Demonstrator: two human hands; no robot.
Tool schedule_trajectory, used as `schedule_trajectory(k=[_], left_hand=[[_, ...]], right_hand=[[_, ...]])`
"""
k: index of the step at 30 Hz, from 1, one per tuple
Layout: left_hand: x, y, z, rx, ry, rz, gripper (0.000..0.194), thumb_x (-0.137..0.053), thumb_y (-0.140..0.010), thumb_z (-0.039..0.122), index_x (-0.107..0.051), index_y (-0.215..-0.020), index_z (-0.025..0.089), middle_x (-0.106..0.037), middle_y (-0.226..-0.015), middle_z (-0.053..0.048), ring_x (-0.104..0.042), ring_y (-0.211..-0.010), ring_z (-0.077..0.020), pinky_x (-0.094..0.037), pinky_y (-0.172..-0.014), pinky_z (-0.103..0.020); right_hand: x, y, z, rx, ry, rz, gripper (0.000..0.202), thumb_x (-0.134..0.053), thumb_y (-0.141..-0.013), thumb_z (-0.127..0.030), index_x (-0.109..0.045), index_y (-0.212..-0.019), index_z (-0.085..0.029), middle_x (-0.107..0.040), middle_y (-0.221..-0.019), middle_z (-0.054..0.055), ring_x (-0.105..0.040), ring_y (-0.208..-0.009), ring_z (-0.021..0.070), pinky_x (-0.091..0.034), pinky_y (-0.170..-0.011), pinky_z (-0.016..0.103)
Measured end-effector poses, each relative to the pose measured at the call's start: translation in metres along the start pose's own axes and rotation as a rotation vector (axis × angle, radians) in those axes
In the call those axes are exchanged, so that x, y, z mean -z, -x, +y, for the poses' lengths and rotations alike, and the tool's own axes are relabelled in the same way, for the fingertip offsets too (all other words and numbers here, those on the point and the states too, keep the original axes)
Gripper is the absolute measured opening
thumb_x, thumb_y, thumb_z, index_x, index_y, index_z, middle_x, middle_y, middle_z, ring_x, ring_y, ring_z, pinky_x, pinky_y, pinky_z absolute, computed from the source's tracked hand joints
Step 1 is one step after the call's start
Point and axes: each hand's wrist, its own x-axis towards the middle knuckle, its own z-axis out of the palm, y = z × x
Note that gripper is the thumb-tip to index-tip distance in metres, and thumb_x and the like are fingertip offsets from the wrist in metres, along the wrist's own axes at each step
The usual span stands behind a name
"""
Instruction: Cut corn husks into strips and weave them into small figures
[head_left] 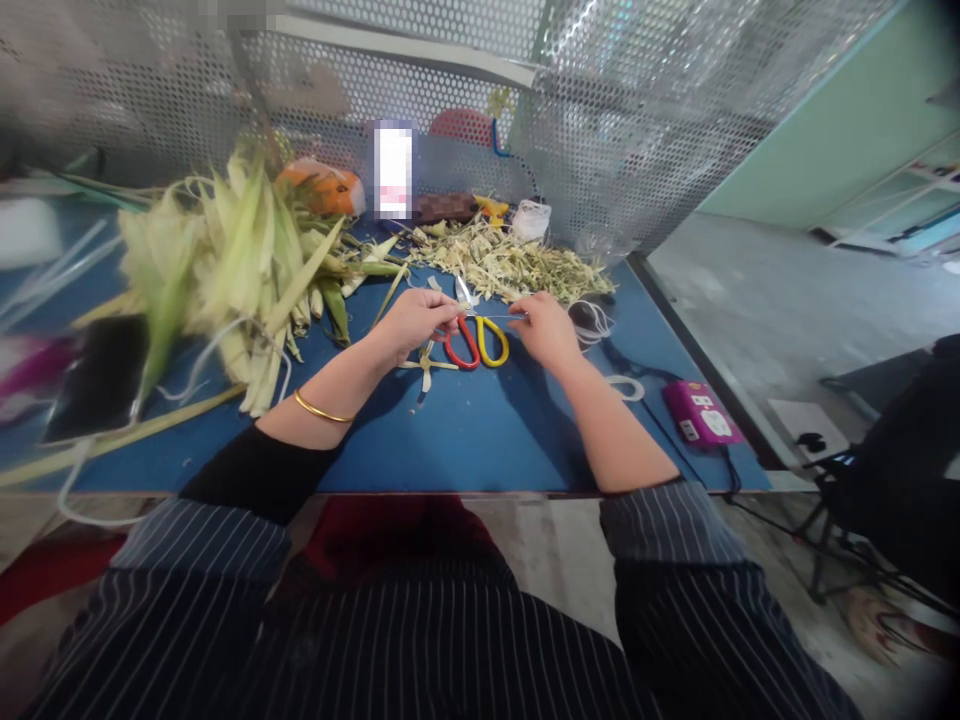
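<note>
My left hand [424, 322] pinches a small piece of pale husk, above the blue table [465, 440]. A thin pale thread [491, 317] runs from there to my right hand [546, 330], whose fingers are closed on it. Between and just below my hands lie scissors [478, 342] with one red and one yellow handle, blades pointing away. A small cross-shaped husk piece [427, 366] rests beneath my left hand.
At the left is a big heap of corn husks [247, 250], with a dark phone [101, 375] beside it. Husk scraps [510, 260] lie behind my hands. A purple box [701, 412] with a cable sits at the right edge; perforated mesh [630, 120] stands behind the table.
</note>
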Motion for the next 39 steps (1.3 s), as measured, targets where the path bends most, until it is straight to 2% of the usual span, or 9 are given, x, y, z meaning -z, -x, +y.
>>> schedule_trajectory(k=[3, 7, 12, 18, 21, 26, 32, 35, 39], left_hand=[[0.001, 0.002, 0.002, 0.009, -0.016, -0.005, 0.014, -0.061, -0.084, 0.021, -0.064, -0.072, 0.014, -0.063, -0.063, -0.003, -0.059, -0.059, -0.0087, -0.048, -0.060, -0.022], [0.002, 0.003, 0.004, 0.003, -0.014, 0.007, 0.015, -0.059, -0.085, 0.020, -0.064, -0.073, 0.013, -0.063, -0.065, -0.003, -0.059, -0.059, -0.0086, -0.049, -0.060, -0.023], [0.001, 0.003, 0.005, 0.009, 0.007, -0.012, 0.012, -0.059, -0.086, 0.017, -0.065, -0.076, 0.013, -0.063, -0.067, -0.004, -0.059, -0.061, -0.0087, -0.048, -0.061, -0.024], [0.002, 0.002, 0.006, 0.009, 0.005, 0.008, 0.015, -0.059, -0.087, 0.016, -0.064, -0.073, 0.013, -0.062, -0.066, -0.003, -0.058, -0.057, -0.0074, -0.048, -0.062, -0.025], [0.003, 0.002, 0.005, 0.009, 0.032, 0.010, 0.015, -0.061, -0.086, 0.018, -0.064, -0.072, 0.013, -0.062, -0.065, -0.003, -0.057, -0.057, -0.0073, -0.047, -0.059, -0.023], [0.005, 0.000, 0.003, 0.040, 0.097, -0.016, 0.015, -0.062, -0.086, 0.023, -0.063, -0.074, 0.014, -0.065, -0.069, -0.005, -0.061, -0.060, -0.0093, -0.043, -0.052, -0.020], [0.007, -0.003, 0.004, 0.077, 0.153, 0.017, 0.014, -0.061, -0.087, 0.020, -0.062, -0.074, 0.013, -0.069, -0.082, -0.006, -0.060, -0.055, -0.0067, -0.037, -0.044, -0.018], [0.008, -0.003, 0.005, 0.097, 0.181, -0.008, 0.015, -0.059, -0.087, 0.017, -0.063, -0.073, 0.012, -0.067, -0.072, -0.004, -0.055, -0.049, -0.0052, -0.033, -0.041, -0.018], [0.011, -0.001, 0.004, 0.126, 0.182, -0.153, 0.023, -0.058, -0.087, 0.017, -0.062, -0.065, 0.012, -0.056, -0.053, 0.000, -0.048, -0.041, -0.0055, -0.029, -0.039, -0.018]], right_hand=[[-0.026, -0.039, 0.017, -0.097, -0.014, -0.119, 0.015, -0.063, -0.078, -0.023, -0.071, -0.089, -0.017, -0.064, -0.100, 0.009, -0.058, -0.086, 0.0205, -0.043, -0.076, 0.030], [-0.041, -0.052, 0.028, -0.142, -0.048, -0.178, 0.012, -0.062, -0.079, -0.028, -0.069, -0.084, -0.019, -0.065, -0.090, 0.006, -0.057, -0.080, 0.0185, -0.041, -0.070, 0.029], [-0.041, -0.040, 0.021, -0.144, -0.025, -0.054, 0.012, -0.055, -0.084, -0.027, -0.064, -0.085, -0.019, -0.064, -0.102, 0.011, -0.059, -0.089, 0.0236, -0.041, -0.072, 0.032], [-0.025, -0.033, 0.011, -0.161, -0.236, 0.106, 0.019, -0.039, -0.090, -0.022, -0.057, -0.096, -0.019, -0.068, -0.078, 0.006, -0.061, -0.076, 0.0215, -0.043, -0.075, 0.033], [-0.015, -0.028, 0.004, -0.096, -0.243, 0.142, 0.022, -0.039, -0.089, -0.020, -0.056, -0.103, -0.019, -0.069, -0.079, 0.005, -0.062, -0.076, 0.0205, -0.043, -0.078, 0.033], [-0.001, -0.014, -0.022, 0.081, -0.107, 0.170, 0.027, -0.034, -0.093, -0.022, -0.056, -0.107, -0.018, -0.068, -0.090, 0.009, -0.061, -0.084, 0.0228, -0.043, -0.078, 0.033], [-0.005, -0.001, -0.049, 0.306, -0.140, 0.167, 0.031, -0.029, -0.093, -0.016, -0.052, -0.113, -0.013, -0.065, -0.101, 0.015, -0.058, -0.092, 0.0240, -0.042, -0.083, 0.036], [-0.007, 0.007, -0.058, 0.465, -0.135, 0.154, 0.029, -0.031, -0.093, -0.014, -0.053, -0.111, -0.011, -0.064, -0.101, 0.015, -0.057, -0.092, 0.0231, -0.041, -0.087, 0.035], [-0.005, 0.021, -0.074, 0.638, -0.063, 0.136, 0.028, -0.031, -0.095, -0.016, -0.056, -0.105, -0.013, -0.064, -0.090, 0.011, -0.053, -0.083, 0.0215, -0.041, -0.083, 0.035]])
